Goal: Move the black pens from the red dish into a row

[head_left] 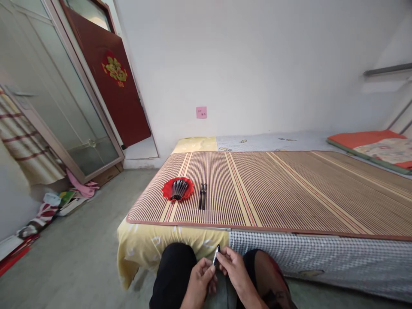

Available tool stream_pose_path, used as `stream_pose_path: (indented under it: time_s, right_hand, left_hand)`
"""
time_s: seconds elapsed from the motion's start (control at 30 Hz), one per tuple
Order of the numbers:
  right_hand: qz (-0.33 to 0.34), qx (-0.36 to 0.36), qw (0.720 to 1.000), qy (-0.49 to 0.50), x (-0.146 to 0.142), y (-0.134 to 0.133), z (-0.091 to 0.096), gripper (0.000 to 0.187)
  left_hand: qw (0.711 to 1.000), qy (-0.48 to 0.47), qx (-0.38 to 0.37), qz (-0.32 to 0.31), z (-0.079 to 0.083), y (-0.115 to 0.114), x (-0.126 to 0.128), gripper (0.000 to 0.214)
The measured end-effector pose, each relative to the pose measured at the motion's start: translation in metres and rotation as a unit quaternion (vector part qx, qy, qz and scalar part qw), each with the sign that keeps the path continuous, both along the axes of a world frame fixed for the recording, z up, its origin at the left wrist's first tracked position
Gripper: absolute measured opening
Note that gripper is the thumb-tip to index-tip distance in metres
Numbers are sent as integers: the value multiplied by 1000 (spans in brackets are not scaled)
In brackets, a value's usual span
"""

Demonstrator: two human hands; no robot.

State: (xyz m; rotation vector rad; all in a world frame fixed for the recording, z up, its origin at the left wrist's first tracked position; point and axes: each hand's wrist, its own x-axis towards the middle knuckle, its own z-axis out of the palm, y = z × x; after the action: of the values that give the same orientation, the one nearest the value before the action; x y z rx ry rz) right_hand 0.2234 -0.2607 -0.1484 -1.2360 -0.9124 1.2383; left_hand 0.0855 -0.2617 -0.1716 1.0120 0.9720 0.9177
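Note:
Over my lap, a dark pen [216,254] with a silvery section is held upright at a slant. My right hand [234,268] pinches it near the middle, between thumb and fingers. The fingertips of my left hand [202,277] close around its lower end, which they partly hide. On the bamboo mat [257,189] in front, two similar dark pens [202,195] lie side by side, pointing away from me. Left of them, a red scalloped dish [165,189] holds several more dark pens [180,189] in a bundle.
The mat covers a bed with a yellow and checked sheet [289,249]; its near edge is just beyond my knees. A folded orange quilt [363,139] lies at the far right. A pink note [201,112] is on the wall. Various items lie along the floor at left.

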Motion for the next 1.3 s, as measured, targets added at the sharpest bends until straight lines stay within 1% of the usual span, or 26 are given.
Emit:
stream_pose_path:
  time_s: [0.07, 0.13, 0.23, 0.3, 0.37, 0.47, 0.53, 0.6, 0.67, 0.73, 0.8, 0.87, 0.93, 1.0, 1.1, 1.2, 1.3]
  right_hand:
    - [-31, 2, 1000, -1, 1, 0, -2, 60]
    - [-82, 8, 997, 4, 6, 2, -2, 58]
    - [-162, 21, 987, 9, 18, 3, 2, 54]
    - [-195, 29, 980, 1, 25, 2, 6, 52]
    - [-197, 29, 980, -14, 28, 0, 9, 52]
    - [-161, 29, 986, -35, 29, -2, 14, 52]
    - [-143, 39, 988, -43, 32, 2, 19, 51]
    - [-135, 50, 989, -42, 37, 12, 25, 50]
    - [-131, 58, 989, -40, 46, 31, 34, 50]
    - [-114, 71, 990, -45, 55, 58, 45, 47]
    - [-94, 90, 990, -57, 64, 92, 55, 45]
    - [-96, 101, 987, -77, 71, 130, 63, 42]
    - [-91, 92, 984, -121, 75, 168, 68, 36]
    - [-76, 50, 977, -194, 76, 202, 69, 25]
    - [-58, 20, 970, -236, 73, 243, 65, 14]
    - [-50, -3, 961, -273, 66, 269, 58, 15]
    - [-51, -20, 945, -324, 61, 286, 52, 18]
  left_hand:
    - [1000, 3, 5, 3, 3, 0, 1, 61]
    - [1000, -1, 5, 2, 2, 1, 3, 60]
    - [1000, -7, 2, -9, 1, 1, 5, 60]
    - [1000, -11, -7, -20, 1, 1, 5, 59]
    - [999, -22, -22, -21, 2, 2, 4, 57]
    - [997, -57, -60, -5, 1, 4, 3, 54]
    - [993, -83, -84, 1, -4, 7, 4, 53]
    - [991, -97, -93, 2, -11, 10, 6, 54]
    - [990, -102, -94, -1, -18, 14, 8, 56]
    - [990, -106, -95, 5, -23, 18, 11, 59]
    - [989, -107, -99, 6, -25, 21, 13, 63]
    - [989, -107, -104, -3, -26, 22, 14, 64]
    - [987, -113, -113, -21, -29, 23, 13, 63]
    - [984, -125, -123, -28, -33, 24, 12, 62]
    - [981, -139, -131, -34, -40, 26, 11, 61]
    - [981, -141, -126, -38, -44, 26, 12, 62]
    - [981, -149, -126, -13, -45, 25, 15, 62]
